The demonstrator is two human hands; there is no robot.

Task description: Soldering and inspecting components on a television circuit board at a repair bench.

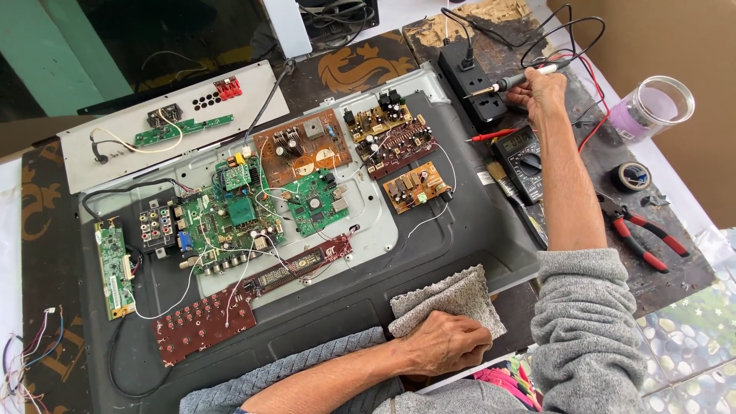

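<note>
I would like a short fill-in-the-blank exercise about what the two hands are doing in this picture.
1. The right hand holds a soldering iron near the black ____.
2. The left hand rests on a grey ____.
3. The pliers on the table have ____ handles.
4. Beside the right forearm lies a multimeter with a ____ case.

Missing words: power strip; cloth; red; black

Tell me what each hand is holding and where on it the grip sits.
The right hand holds a soldering iron by its handle. The left hand presses on a grey cloth at its near edge.
</note>
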